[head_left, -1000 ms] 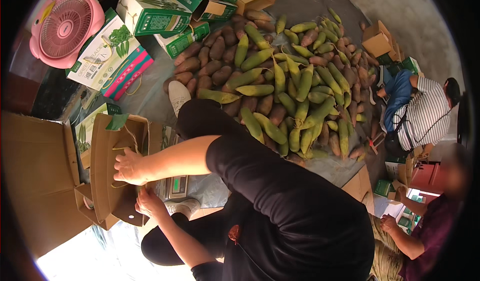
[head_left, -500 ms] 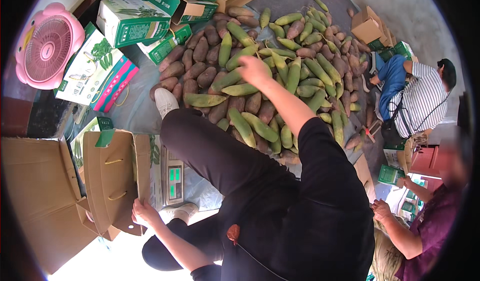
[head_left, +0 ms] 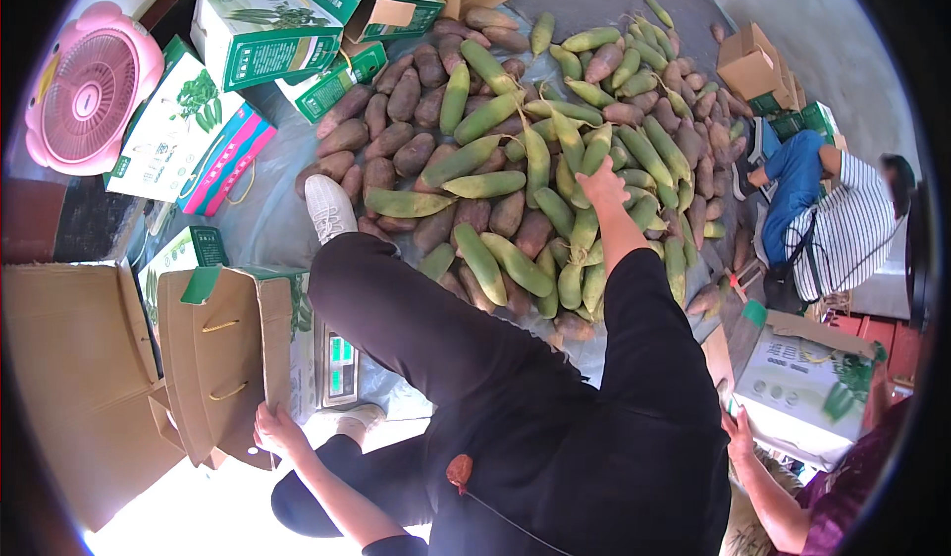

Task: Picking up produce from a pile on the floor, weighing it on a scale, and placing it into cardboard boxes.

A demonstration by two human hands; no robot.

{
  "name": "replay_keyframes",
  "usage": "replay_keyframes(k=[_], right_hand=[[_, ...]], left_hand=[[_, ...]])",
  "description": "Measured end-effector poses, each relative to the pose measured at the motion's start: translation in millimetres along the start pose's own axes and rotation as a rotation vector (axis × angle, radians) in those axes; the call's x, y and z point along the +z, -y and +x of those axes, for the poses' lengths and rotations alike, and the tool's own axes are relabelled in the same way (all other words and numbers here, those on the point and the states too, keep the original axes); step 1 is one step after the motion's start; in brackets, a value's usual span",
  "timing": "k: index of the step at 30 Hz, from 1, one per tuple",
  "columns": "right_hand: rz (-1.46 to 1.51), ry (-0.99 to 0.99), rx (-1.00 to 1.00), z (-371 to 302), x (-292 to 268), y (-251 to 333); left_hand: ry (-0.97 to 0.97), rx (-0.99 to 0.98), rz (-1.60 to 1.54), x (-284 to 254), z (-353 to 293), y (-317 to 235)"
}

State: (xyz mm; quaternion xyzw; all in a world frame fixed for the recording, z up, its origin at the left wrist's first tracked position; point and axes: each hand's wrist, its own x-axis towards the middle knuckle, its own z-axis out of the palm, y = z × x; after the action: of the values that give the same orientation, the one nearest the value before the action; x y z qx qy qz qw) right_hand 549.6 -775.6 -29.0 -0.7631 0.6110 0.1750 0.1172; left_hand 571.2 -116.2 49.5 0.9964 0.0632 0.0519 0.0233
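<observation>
The right hand (head_left: 606, 189) has gone from the open carton (head_left: 233, 353) to the green radishes (head_left: 536, 165)

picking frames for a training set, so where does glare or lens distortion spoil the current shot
head view: glare bleaches the ground white at lower left, below the open cardboard box; head view: a black fisheye border cuts off the corners, and the striped-shirt person looks tipped sideways near the right rim; head view: the green vegetables keep clear colour and outline.
</observation>
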Motion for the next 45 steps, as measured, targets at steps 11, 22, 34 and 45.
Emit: replay_keyframes(k=[11, 22, 34, 45], right_hand=[[0.08, -0.03, 0.037, -8.9, -5.6, 20.1], [0.926, 0.344, -0.267, -142.2, 101.2, 12.5], [-0.114, -0.218, -1.128, -137.2, 80.1, 84.8], [-0.54, -0.148, -1.059, -125.7, 123.6, 111.0]], left_hand=[[0.005, -0.002, -0.017, -2.6, -3.0, -0.1], [-0.037, 0.008, -0.018, -2.8, -3.6, 0.7], [-0.031, -0.02, 0.023, -4.3, -6.1, 0.6], [-0.075, -0.068, 0.015, -10.4, -5.7, -13.2]])
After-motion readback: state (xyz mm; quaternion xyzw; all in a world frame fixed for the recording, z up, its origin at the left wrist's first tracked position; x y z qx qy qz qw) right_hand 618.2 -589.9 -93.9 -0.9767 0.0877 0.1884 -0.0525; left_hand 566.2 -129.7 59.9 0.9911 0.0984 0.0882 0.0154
